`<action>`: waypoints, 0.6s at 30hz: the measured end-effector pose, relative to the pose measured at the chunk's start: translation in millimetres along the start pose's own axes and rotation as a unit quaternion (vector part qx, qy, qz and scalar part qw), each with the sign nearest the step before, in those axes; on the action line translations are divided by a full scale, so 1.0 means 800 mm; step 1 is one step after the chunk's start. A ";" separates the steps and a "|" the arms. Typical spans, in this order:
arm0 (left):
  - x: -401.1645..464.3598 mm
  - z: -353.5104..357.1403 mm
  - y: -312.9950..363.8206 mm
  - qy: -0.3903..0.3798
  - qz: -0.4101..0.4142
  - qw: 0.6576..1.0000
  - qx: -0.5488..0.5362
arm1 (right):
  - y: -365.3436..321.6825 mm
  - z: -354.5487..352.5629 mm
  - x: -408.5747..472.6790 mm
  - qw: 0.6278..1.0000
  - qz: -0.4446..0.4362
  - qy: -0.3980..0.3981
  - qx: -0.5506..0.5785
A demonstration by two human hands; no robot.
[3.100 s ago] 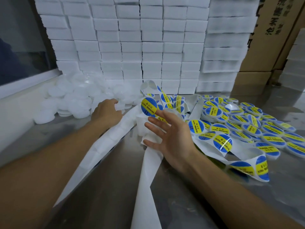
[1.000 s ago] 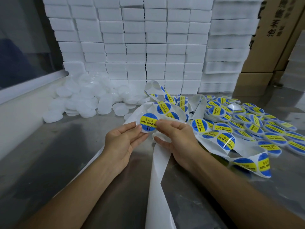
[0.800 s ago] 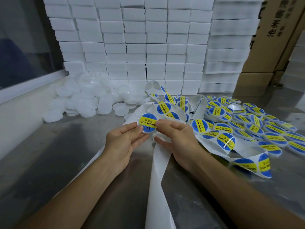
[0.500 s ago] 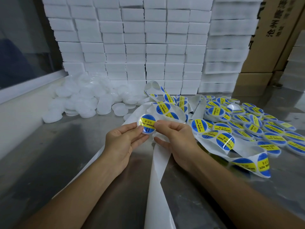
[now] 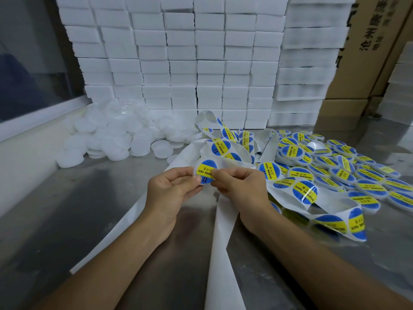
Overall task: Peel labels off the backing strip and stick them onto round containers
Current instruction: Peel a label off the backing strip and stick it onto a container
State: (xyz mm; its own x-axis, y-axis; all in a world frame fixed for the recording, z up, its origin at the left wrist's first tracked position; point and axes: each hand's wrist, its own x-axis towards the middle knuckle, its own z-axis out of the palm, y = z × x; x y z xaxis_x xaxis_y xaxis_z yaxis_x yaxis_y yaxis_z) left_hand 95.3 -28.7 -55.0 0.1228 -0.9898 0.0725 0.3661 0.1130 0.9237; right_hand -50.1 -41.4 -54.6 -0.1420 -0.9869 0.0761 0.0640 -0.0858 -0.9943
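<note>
Here, a round container (image 5: 205,172) bearing a blue-and-yellow label is held between both hands above the middle of the steel tabletop (image 5: 67,220). The left hand (image 5: 172,193) grips it from the left with thumb and curled fingers, while the right hand (image 5: 240,189) pinches its right rim, thumb pressed onto the label face. The two hands are brought close together, clamped on the same container.

The step in hand is judged to be the pressing-down of a freshly applied label. It is best done by having the container steadied at its rim while the thumb is swept outward from the centre, so that trapped air is pushed to the edge and the label's rim is seated all round. The yellow band should be checked for centring before full pressure is given, since a stuck label is unlikely to be shifted cleanly.

The backing strip (image 5: 221,253) is seen trailing from beneath the hands toward the near edge, with its unpeeled labels (image 5: 305,192) looped just to the right. Finished, labelled containers (image 5: 335,173) are heaped toward the right edge; blank white containers (image 5: 116,139) are piled toward the far left corner, before stacked white boxes (image 5: 183,63) along the far edge. Cardboard cartons (image 5: 368,52) are stood at the far right.
</note>
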 end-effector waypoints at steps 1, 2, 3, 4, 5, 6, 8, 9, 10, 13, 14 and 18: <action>0.000 0.000 0.000 -0.005 0.002 1.000 0.002 | -0.001 -0.001 0.000 1.000 -0.002 0.005 -0.006; 0.000 0.000 0.000 -0.008 0.004 1.000 0.002 | -0.001 -0.001 0.000 1.000 -0.004 0.008 -0.009; 0.000 -0.001 0.000 -0.010 0.005 1.000 0.002 | -0.001 -0.002 -0.001 1.000 -0.006 0.010 -0.010; 0.001 -0.001 -0.001 -0.014 0.005 1.000 0.002 | -0.001 -0.002 -0.002 1.000 -0.009 0.010 -0.008; 0.001 -0.001 -0.001 -0.017 0.004 1.000 0.001 | -0.001 -0.001 -0.003 1.000 -0.012 0.011 -0.006; 0.001 -0.002 -0.001 -0.019 0.002 1.000 -0.001 | -0.001 -0.001 -0.004 1.000 -0.015 0.012 -0.006; 0.002 -0.003 -0.001 -0.022 -0.002 1.000 -0.006 | -0.001 0.001 -0.006 1.000 -0.026 0.013 -0.008; 0.002 -0.004 0.000 -0.023 -0.005 1.000 -0.008 | -0.002 0.002 -0.007 1.000 -0.028 0.014 0.002; 0.002 -0.004 0.000 -0.023 -0.006 1.000 -0.010 | -0.002 0.002 -0.007 0.999 -0.027 0.017 0.022; 0.002 -0.003 0.001 -0.030 -0.012 0.999 -0.012 | -0.001 0.002 -0.007 0.998 -0.039 0.017 0.038; 0.002 -0.002 0.001 -0.041 -0.012 0.999 -0.010 | 0.000 0.003 -0.008 0.998 -0.058 0.012 0.010; -0.002 -0.002 0.002 -0.119 -0.014 0.993 0.000 | 0.008 0.011 -0.011 0.989 -0.115 -0.022 -0.092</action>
State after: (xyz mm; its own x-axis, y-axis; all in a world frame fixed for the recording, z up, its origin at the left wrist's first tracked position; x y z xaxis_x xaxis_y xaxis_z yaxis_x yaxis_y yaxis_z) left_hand 97.5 -27.1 -54.2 -0.1095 -0.9849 0.1337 0.3671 0.0849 0.9263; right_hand -39.8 -34.1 -60.6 -0.0886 -0.9495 0.3010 -0.1457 -0.2866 -0.9469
